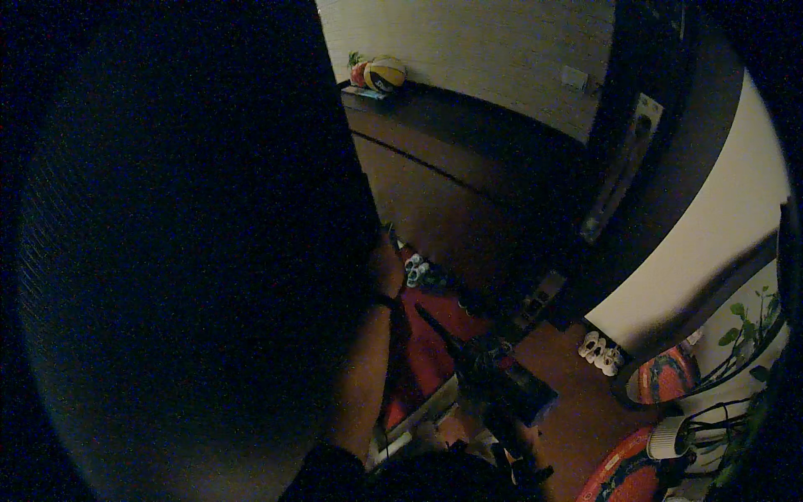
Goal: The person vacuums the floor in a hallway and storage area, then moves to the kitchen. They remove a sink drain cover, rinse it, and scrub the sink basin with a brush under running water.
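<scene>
Most of the left side is filled by a large, nearly black surface (201, 251); whether it is a door or something else is too dark to tell. My left forearm rises from a dark sleeve at the bottom, with a dark band at the wrist. My left hand (388, 271) is at this surface's right edge, its fingers hidden in the dark, so I cannot see what it grips. Right of the forearm is a dark, long-ended object (502, 383), too dim to name. My right hand is out of view.
A red mat (439, 326) and white shoes (417, 270) lie beyond the hand. More pale shoes (600, 352) stand near a mirror (709, 357). A metal lock plate (621, 169) runs along a dark upright. Behind, a ball (384, 74) rests on a dark cabinet (452, 144).
</scene>
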`<state>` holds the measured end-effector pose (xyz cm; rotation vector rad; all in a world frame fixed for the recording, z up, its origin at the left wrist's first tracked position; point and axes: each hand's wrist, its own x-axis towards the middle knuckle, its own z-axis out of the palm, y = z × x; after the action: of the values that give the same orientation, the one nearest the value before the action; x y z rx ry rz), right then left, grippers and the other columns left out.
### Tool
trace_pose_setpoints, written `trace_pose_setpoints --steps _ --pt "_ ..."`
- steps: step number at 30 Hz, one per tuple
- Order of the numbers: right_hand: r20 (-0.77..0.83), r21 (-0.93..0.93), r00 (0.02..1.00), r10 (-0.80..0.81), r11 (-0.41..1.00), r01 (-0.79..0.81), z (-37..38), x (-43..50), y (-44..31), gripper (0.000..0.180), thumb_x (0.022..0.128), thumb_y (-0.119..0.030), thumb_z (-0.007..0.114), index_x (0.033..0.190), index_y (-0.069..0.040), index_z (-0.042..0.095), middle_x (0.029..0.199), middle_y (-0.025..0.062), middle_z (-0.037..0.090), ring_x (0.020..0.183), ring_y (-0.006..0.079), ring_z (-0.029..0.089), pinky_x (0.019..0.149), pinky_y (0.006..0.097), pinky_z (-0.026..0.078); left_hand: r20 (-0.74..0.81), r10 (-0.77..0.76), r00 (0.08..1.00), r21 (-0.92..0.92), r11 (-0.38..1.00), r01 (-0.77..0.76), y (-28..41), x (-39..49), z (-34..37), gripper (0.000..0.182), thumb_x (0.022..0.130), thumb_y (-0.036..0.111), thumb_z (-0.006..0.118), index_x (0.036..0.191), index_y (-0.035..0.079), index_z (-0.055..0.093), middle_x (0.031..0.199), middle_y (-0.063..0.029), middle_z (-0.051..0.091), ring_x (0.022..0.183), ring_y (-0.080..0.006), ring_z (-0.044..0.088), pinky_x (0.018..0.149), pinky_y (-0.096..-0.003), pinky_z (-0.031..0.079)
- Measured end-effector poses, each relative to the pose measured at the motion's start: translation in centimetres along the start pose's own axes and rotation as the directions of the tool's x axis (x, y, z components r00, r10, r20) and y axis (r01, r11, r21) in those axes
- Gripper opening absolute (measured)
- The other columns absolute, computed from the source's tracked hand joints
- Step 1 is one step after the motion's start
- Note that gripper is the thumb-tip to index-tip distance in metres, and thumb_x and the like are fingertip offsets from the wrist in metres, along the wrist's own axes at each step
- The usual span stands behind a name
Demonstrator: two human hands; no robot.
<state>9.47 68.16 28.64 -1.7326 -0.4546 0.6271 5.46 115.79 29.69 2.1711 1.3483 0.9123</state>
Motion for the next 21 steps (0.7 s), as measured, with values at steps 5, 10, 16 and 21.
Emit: trace_pose_setpoints --steps 5,10,16,21 --pt "0.008 0.063 0.997 -0.082 0.995 0.082 6.1 -1.1 5.0 0.019 0.089 -0.016 0.076 0.103 -0.007 0.067 0.096 0.0017 0.065 0.083 0.0149 0.06 0.074 0.031 0.05 -0.249 0.044 0.968 -0.085 0.994 -0.067 -12.4 -5.7 4.4 0.046 0.1 0.011 0.047 0.145 0.006 0.041 0.105 -0.0267 0.07 0.093 -0.0457 0.068 0.075 -0.0509 0.054" --pt "-0.033 0.112 0.955 -0.295 0.948 0.297 7.6 6.1 10.9 0.018 0.09 -0.017 0.077 0.102 -0.007 0.068 0.093 0.0 0.065 0.08 0.0138 0.059 0.072 0.0306 0.05 -0.273 -0.019 0.962 -0.092 0.996 -0.006 -18.1 -8.3 4.2 0.046 0.101 0.014 0.046 0.145 0.004 0.037 0.105 -0.028 0.07 0.092 -0.0466 0.067 0.076 -0.054 0.052" --pt "-0.132 0.192 0.81 -0.572 0.787 0.587 11.3 18.1 18.1 0.014 0.09 -0.016 0.077 0.095 -0.008 0.068 0.084 -0.0013 0.063 0.071 0.0111 0.056 0.062 0.0285 0.047 -0.296 -0.08 0.952 0.119 0.986 0.12 -22.4 -12.8 0.6 0.049 0.094 0.008 0.055 0.141 0.01 0.04 0.099 -0.0257 0.07 0.091 -0.0482 0.066 0.076 -0.054 0.051" --pt "-0.311 -0.228 0.54 -0.782 0.613 0.757 14.9 24.9 22.0 0.012 0.093 -0.016 0.073 0.096 -0.006 0.067 0.084 0.0 0.064 0.069 0.01 0.055 0.061 0.0264 0.046 -0.332 -0.103 0.938 0.104 0.984 0.146 -27.8 -20.2 -2.2 0.054 0.096 0.01 0.058 0.147 0.009 0.038 0.1 -0.0265 0.07 0.089 -0.047 0.067 0.075 -0.0542 0.051"
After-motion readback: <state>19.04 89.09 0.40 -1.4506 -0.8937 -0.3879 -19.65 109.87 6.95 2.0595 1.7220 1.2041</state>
